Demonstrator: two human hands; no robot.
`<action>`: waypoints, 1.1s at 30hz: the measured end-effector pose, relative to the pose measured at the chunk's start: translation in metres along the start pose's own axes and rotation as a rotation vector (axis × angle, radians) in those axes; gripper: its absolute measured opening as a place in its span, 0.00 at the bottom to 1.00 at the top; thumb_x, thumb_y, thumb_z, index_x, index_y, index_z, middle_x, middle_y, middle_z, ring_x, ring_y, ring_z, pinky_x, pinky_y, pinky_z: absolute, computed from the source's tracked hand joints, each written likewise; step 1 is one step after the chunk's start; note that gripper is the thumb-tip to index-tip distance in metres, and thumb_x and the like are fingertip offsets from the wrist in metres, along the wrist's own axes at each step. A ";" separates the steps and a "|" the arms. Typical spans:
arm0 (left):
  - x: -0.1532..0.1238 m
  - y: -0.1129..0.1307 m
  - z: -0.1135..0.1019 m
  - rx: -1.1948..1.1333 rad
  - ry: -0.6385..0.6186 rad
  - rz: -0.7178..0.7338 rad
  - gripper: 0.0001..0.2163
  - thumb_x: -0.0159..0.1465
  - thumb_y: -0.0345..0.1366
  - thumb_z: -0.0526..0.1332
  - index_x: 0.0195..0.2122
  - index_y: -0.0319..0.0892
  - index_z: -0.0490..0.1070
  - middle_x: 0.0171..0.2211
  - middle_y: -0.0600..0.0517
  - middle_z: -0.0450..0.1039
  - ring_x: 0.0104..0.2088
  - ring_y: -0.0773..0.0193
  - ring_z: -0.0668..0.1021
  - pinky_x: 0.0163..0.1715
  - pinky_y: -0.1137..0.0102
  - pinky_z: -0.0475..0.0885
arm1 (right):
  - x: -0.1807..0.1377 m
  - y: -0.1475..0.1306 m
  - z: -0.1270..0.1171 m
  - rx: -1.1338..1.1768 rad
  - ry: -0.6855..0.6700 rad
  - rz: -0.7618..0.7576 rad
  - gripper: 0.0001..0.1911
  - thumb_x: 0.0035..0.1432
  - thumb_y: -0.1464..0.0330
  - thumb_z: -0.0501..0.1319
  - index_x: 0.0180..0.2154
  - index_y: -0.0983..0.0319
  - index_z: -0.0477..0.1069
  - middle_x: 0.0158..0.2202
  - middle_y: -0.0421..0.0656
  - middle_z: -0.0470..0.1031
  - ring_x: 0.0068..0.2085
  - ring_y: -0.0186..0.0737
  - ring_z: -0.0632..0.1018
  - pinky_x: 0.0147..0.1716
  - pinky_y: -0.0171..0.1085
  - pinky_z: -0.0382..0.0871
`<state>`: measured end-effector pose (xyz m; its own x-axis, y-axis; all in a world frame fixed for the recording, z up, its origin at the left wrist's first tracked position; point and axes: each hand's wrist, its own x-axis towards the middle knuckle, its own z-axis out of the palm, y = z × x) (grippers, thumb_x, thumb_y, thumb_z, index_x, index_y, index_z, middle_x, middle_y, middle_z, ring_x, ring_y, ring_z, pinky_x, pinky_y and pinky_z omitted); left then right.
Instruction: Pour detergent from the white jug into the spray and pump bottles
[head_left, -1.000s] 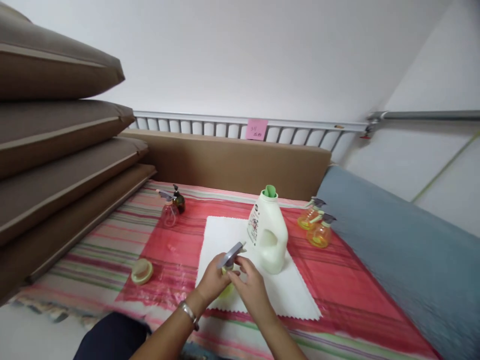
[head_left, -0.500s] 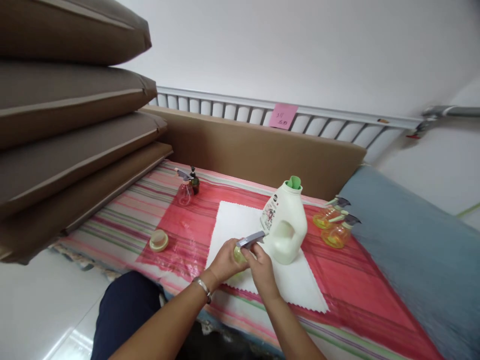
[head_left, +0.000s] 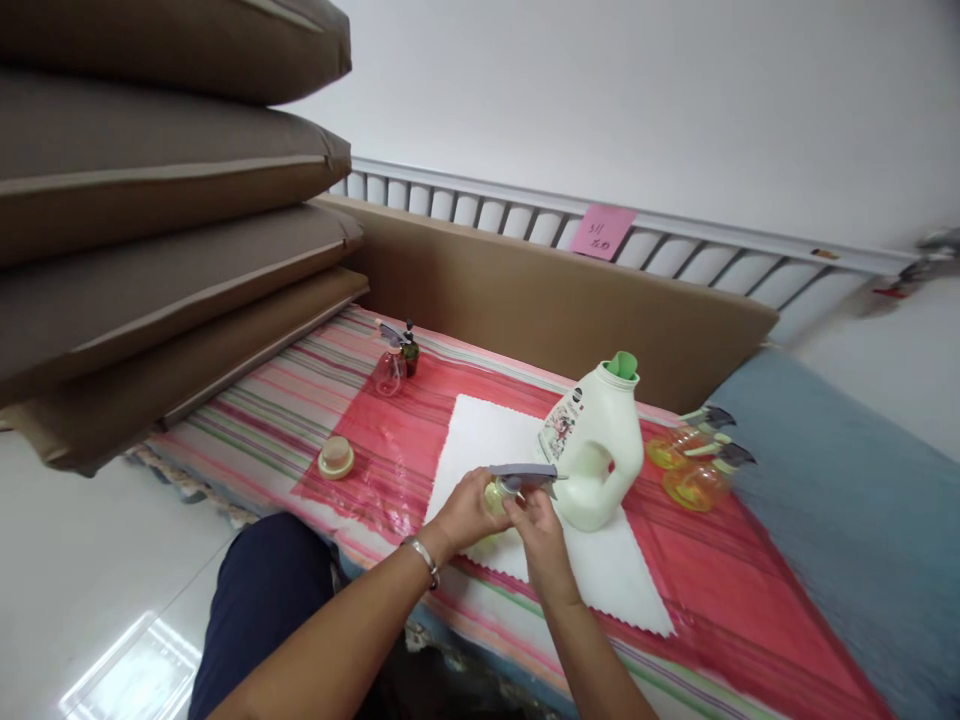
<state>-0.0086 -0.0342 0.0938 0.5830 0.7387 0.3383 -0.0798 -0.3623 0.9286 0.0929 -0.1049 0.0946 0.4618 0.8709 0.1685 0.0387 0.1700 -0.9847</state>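
Observation:
Over the white cloth [head_left: 484,435], a small spray bottle [head_left: 496,494] with pale yellow liquid and a grey trigger head is between my hands. My left hand [head_left: 466,512] wraps round the bottle's body from the left. The fingers of my right hand [head_left: 538,525] close at the neck, just under the grey head. Right behind them stands a large pale green jug [head_left: 600,425] with a handle and a green spout, its cap off. My hands partly cover the bottle's body.
Two spray bottles with yellow liquid [head_left: 697,485] stand right of the jug. A pinkish spray bottle [head_left: 390,372] and a dark green bottle [head_left: 410,352] are at the back left. A round cap [head_left: 336,458] lies left. Stacked brown cushions [head_left: 172,190] rise at the left.
The view has shifted, so the scene sits further right. In my hands the spray bottle has turned, its grey head now lying more level with the nozzle pointing right.

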 end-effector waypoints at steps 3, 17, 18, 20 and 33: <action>0.001 0.001 -0.001 0.048 -0.003 0.046 0.19 0.49 0.32 0.66 0.43 0.41 0.70 0.42 0.48 0.74 0.42 0.55 0.74 0.45 0.64 0.67 | 0.001 -0.006 -0.005 0.074 -0.060 0.023 0.21 0.48 0.59 0.66 0.44 0.57 0.70 0.49 0.44 0.73 0.53 0.50 0.70 0.53 0.48 0.62; 0.001 -0.010 0.001 0.158 0.012 0.026 0.20 0.49 0.32 0.66 0.44 0.39 0.68 0.41 0.47 0.73 0.41 0.56 0.74 0.44 0.63 0.68 | 0.004 0.010 -0.004 0.158 -0.062 0.032 0.21 0.50 0.61 0.65 0.47 0.55 0.68 0.52 0.42 0.71 0.54 0.48 0.69 0.56 0.49 0.57; 0.001 -0.009 0.001 0.157 0.007 0.029 0.20 0.49 0.32 0.66 0.44 0.40 0.68 0.42 0.47 0.73 0.42 0.56 0.74 0.44 0.63 0.68 | 0.004 0.009 -0.004 0.156 -0.070 0.030 0.21 0.50 0.60 0.64 0.47 0.55 0.68 0.52 0.42 0.71 0.55 0.48 0.68 0.57 0.49 0.56; 0.001 -0.009 0.000 0.155 0.001 0.034 0.20 0.50 0.33 0.66 0.45 0.40 0.67 0.42 0.48 0.73 0.43 0.56 0.73 0.46 0.64 0.67 | 0.007 0.010 -0.005 0.152 -0.084 0.033 0.20 0.50 0.60 0.65 0.46 0.56 0.69 0.51 0.42 0.72 0.55 0.48 0.67 0.58 0.49 0.54; -0.001 -0.005 0.000 0.187 0.011 -0.030 0.19 0.47 0.31 0.67 0.41 0.40 0.68 0.39 0.50 0.72 0.40 0.57 0.74 0.43 0.65 0.67 | 0.001 0.029 -0.015 0.159 -0.002 0.059 0.27 0.47 0.60 0.66 0.50 0.53 0.66 0.51 0.44 0.72 0.55 0.51 0.69 0.56 0.53 0.58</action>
<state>-0.0087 -0.0336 0.0883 0.5743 0.7562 0.3136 0.0896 -0.4388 0.8941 0.1074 -0.1059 0.0656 0.4571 0.8825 0.1104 -0.1291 0.1887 -0.9735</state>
